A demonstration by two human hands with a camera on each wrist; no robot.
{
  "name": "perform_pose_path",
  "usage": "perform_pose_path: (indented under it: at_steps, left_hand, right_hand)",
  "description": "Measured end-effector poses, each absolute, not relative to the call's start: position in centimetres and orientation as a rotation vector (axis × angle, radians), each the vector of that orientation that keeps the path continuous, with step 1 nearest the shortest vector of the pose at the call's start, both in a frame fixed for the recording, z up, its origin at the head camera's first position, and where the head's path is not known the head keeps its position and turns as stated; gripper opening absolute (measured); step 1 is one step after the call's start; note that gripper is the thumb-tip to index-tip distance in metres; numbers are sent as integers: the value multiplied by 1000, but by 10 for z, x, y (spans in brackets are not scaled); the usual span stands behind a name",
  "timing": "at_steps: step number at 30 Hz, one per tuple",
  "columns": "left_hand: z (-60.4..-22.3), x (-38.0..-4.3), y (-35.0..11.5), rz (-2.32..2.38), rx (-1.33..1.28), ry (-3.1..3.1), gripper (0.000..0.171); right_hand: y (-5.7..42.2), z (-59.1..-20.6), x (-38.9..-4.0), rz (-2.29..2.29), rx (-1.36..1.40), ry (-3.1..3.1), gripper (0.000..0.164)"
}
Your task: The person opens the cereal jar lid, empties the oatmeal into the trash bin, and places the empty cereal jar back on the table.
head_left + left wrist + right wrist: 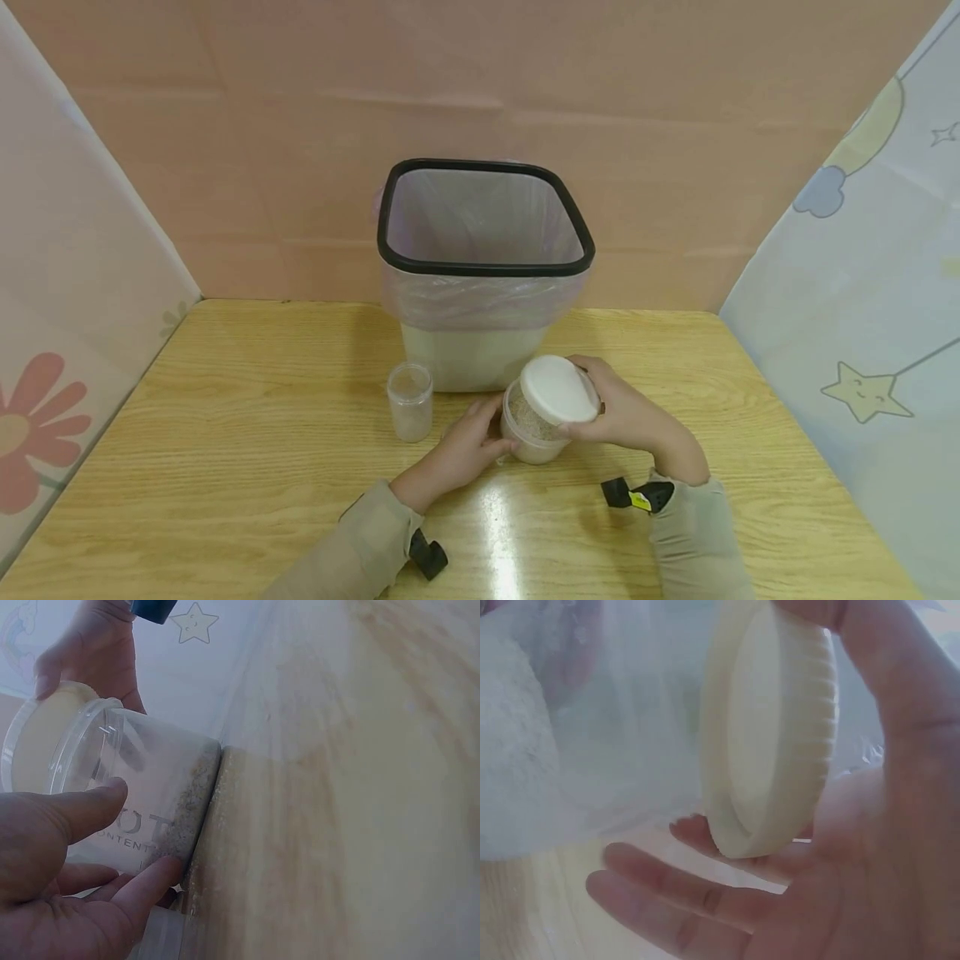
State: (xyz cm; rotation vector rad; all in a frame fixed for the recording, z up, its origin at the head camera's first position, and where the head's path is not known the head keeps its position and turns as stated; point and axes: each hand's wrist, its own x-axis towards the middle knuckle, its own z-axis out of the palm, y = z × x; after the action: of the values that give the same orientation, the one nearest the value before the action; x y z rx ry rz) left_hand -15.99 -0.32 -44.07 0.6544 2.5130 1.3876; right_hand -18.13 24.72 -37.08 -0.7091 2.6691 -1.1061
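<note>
A clear plastic jar [531, 423] with pale grainy contents stands on the table in front of the bin. My left hand [467, 446] holds its left side; in the left wrist view the thumb and fingers curl round the lettered wall of the jar [150, 772]. My right hand [622, 410] pinches a white screw lid [558, 389] by its rim. The lid is tilted over the right part of the jar's mouth, off its thread. Ridges on the lid's edge [810, 727] show in the right wrist view. The grains fill only the bottom of the jar.
A smaller clear jar [411, 404], lidless, stands left of my left hand. Behind both jars is a white bin [468, 358] with a black rim [487, 269] and a thin plastic liner. Printed sheets [862, 333] wall the wooden table [247, 433] at the sides.
</note>
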Motion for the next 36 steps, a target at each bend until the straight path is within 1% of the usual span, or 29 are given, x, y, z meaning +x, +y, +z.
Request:
perform_pose_path:
  at_steps: [3, 7, 9, 11, 16, 20, 23, 27, 31, 34, 36]
  left_hand:
    - [-441, -160, -3, 1379, 649, 2515, 69]
    - [-441, -160, -3, 1383, 651, 2504, 69]
    - [-442, -160, -3, 1389, 653, 2495, 69]
    - [-442, -160, -3, 1393, 653, 2491, 69]
    - [-443, -160, -3, 1398, 648, 2497, 68]
    - [-443, -160, -3, 1401, 642, 2495, 69]
    - [-442, -160, -3, 1401, 639, 2492, 69]
    - [-442, -160, -3, 1401, 633, 2489, 69]
    - [-442, -160, -3, 1399, 628, 2486, 69]
    - [-442, -160, -3, 1395, 630, 2484, 68]
    - [-441, -160, -3, 1395, 633, 2484, 68]
  right_hand:
    - [254, -369, -182, -1155, -671, 2654, 86]
    - [263, -369, -183, -1192, -644, 2623, 70]
    - [267, -370, -184, -1166, -620, 2654, 65]
    - [270, -371, -184, -1121, -559, 2706, 64]
    - [278, -374, -188, -1111, -318, 2698, 71]
    - [285, -379, -192, -1099, -174, 2638, 69]
    - [290, -384, -196, -1187, -108, 2559, 70]
    - [294, -393, -201, -1443, -22, 2369, 71]
    - [295, -402, -204, -1627, 44, 2234, 60]
    - [294, -409, -205, -1675, 39, 2198, 51]
    - [293, -412, -207, -1677, 26, 2194, 48]
